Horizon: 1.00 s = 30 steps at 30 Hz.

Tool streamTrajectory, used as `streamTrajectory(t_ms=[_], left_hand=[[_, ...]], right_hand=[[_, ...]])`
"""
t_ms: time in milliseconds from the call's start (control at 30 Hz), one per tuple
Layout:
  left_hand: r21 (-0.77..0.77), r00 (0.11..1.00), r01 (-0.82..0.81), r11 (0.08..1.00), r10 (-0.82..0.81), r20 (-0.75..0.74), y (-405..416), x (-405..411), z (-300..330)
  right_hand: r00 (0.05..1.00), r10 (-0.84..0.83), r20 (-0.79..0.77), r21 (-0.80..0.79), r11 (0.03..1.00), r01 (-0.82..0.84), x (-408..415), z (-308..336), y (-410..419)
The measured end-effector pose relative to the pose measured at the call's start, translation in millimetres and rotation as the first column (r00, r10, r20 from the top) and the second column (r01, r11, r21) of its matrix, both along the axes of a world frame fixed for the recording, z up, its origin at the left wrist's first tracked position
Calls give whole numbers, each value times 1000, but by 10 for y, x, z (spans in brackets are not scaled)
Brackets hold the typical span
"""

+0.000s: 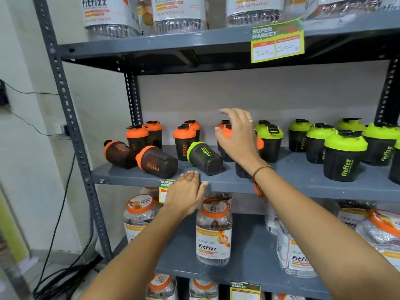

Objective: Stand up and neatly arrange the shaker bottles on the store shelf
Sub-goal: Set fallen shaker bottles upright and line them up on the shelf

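— Middle shelf (303,182), left end first. What's down?

— Three lying on their sides. Item one: orange-lid shaker (118,153) at the far left, lid toward the left post. Item two: a second orange-lid shaker, fallen (157,162), just beside the first, its base pointing right, "fitfizz" lettering showing. Item three: green-lid shaker, fallen (204,158), lid up-left, base toward the shelf's front edge.

— Upright stock?

— Behind the fallen ones, two pairs of orange-lid bottles (186,139) standing. To the right, a group of green-lid bottles (344,155), all upright, crowded toward the right post.

— Hands?

— Right hand (237,139) raised over an upright orange-lid bottle near the centre, fingers spread and curved; I can't tell whether they touch it. A thread band sits on that wrist. The hand hides most of that bottle. Left hand (186,192) lies flat against the shelf's front edge, fingers pressed together, tips reaching the lip just below the fallen green-lid shaker; holding nothing.

— Other stock?

— Clear jars (213,232) with orange lids on the shelf below, similar jars above. Price tag (278,41) on the upper shelf edge, marked 160 and 100. Black cables (62,234) hanging at the left wall.
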<state>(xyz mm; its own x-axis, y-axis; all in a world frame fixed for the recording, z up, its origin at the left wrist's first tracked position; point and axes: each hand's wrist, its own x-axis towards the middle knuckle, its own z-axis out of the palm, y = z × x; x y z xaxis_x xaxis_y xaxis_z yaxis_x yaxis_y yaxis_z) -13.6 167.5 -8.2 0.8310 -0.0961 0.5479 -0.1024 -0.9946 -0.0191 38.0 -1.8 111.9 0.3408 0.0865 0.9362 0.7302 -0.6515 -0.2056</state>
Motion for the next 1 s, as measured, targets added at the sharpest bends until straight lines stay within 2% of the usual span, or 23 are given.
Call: streamTrajectory(t_ms=[67, 167, 333, 567, 733, 867, 1000], left_hand=[[14, 999, 10, 1000, -9, -52, 18, 57, 44], [30, 995, 32, 999, -29, -99, 57, 122, 73], [43, 992, 37, 998, -32, -124, 119, 192, 72], [77, 993, 55, 996, -46, -109, 178, 233, 55], [109, 994, 48, 993, -37, -98, 192, 241, 39], [110, 995, 48, 993, -37, -98, 188, 239, 35], [105, 995, 47, 993, -38, -93, 185, 236, 22]], right_hand=[[982, -9, -191, -153, 988, -20, 70, 43, 163], [891, -130, -434, -322, 947, -19, 228, 37, 341], [727, -356, -586, -521, 853, -2, 467, -18, 527], [555, -449, -701, -591, 801, -98, 604, -45, 693], [530, -413, -741, -528, 845, -80, 629, -74, 673], [580, -388, -717, -495, 868, -31, 601, -129, 639], [647, -313, -696, -391, 920, 24, 538, -118, 568]])
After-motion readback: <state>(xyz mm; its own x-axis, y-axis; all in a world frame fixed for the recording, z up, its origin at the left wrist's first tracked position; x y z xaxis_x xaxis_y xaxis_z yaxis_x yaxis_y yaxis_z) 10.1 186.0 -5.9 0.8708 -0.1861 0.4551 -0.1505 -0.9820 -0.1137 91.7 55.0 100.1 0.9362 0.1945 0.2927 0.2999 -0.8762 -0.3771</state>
